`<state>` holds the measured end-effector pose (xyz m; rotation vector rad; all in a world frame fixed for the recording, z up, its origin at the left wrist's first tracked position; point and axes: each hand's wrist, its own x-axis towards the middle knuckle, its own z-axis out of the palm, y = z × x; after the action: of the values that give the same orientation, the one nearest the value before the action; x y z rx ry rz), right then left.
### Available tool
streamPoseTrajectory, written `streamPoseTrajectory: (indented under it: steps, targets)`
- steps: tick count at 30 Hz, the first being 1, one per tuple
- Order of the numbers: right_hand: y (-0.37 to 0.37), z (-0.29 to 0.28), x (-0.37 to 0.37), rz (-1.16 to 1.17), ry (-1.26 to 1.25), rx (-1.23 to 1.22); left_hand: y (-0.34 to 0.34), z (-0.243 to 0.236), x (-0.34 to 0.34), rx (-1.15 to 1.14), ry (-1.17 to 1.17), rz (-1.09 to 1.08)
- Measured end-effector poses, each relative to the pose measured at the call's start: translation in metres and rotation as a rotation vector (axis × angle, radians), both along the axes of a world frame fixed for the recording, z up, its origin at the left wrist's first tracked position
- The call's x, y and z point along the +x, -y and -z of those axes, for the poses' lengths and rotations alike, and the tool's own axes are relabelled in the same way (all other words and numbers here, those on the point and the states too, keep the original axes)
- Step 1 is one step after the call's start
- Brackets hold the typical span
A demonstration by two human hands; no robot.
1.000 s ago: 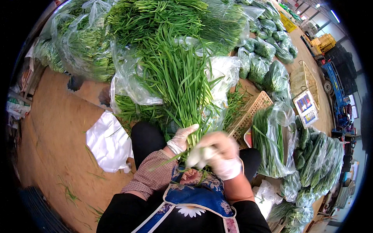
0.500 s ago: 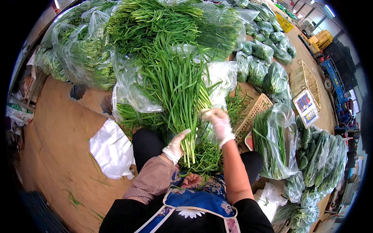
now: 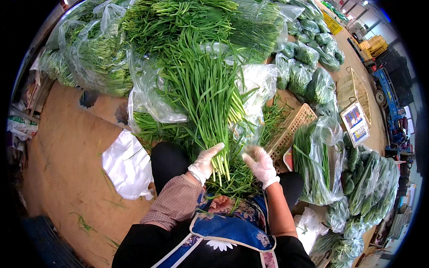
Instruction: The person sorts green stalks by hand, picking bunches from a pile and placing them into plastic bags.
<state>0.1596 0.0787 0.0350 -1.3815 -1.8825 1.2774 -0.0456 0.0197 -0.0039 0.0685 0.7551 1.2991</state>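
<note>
My left hand (image 3: 204,164), in a thin white glove, is closed round the pale lower stems of a bunch of garlic chives (image 3: 209,107). Their green leaves stretch away from me over the pile, and the cut ends stick out below my thumb. To the right of those ends is my gloved right hand (image 3: 261,167), fingers bent and apart, a little blurred, with nothing visible in it. Another cluster of chive stems (image 3: 236,111) lies just right of the held bunch. Loose green trimmings (image 3: 239,178) cover my lap beneath both hands.
Large clear bags of chives (image 3: 96,58) stand at the far left. Bagged bundles (image 3: 315,156) line the right side, beside a tan plastic basket (image 3: 292,129) and a scale display (image 3: 355,121). A white plastic sheet (image 3: 127,165) lies on the brown floor at left.
My right hand has moved down and right, away from the pale stems beside the bunch. My left hand keeps its hold and has shifted slightly up and right.
</note>
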Motion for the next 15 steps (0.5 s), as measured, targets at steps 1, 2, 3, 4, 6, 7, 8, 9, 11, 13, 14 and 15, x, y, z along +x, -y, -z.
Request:
streamPoseTrajectory:
  steps: [1, 2, 3, 4, 6, 7, 8, 9, 11, 13, 14, 15]
  targets:
    - [-0.001, -0.034, -0.024, -0.066, 0.053, 0.201, 0.002, -0.003, 0.001, -0.015, -0.034, -0.029]
    - [-0.001, -0.066, -0.045, -0.124, 0.109, 0.41, 0.003, -0.008, 0.002, -0.021, -0.065, -0.05]
    - [-0.001, -0.066, -0.057, -0.192, 0.109, 0.534, 0.002, -0.008, 0.001, -0.003, -0.166, -0.036]
    - [-0.002, -0.062, -0.067, -0.261, 0.111, 0.657, -0.001, -0.009, 0.003, 0.079, -0.151, -0.022]
    - [0.011, -0.047, -0.079, -0.233, -0.003, 0.272, -0.001, -0.017, 0.003, 0.067, -0.035, -0.033]
    - [0.021, -0.054, -0.078, -0.212, -0.188, 0.055, -0.002, -0.002, -0.002, 0.054, -0.077, -0.026]
    - [0.031, -0.061, -0.072, -0.181, -0.359, -0.17, -0.003, 0.007, -0.001, 0.029, -0.11, -0.041]
    - [0.037, -0.074, -0.063, -0.159, -0.462, -0.338, -0.001, -0.003, -0.001, -0.036, -0.015, -0.057]
    - [0.044, -0.101, -0.043, -0.082, -0.787, -0.393, 0.001, -0.009, -0.004, -0.108, 0.07, -0.089]
    - [0.033, -0.102, -0.018, 0.009, -0.848, -0.204, 0.006, -0.005, -0.003, -0.092, 0.072, -0.101]
    - [0.02, -0.091, -0.003, 0.044, -0.843, -0.082, 0.004, -0.007, -0.001, -0.073, 0.072, -0.096]
    - [0.012, -0.086, 0.004, 0.084, -0.602, -0.017, 0.002, -0.01, 0.0, -0.01, 0.051, -0.091]
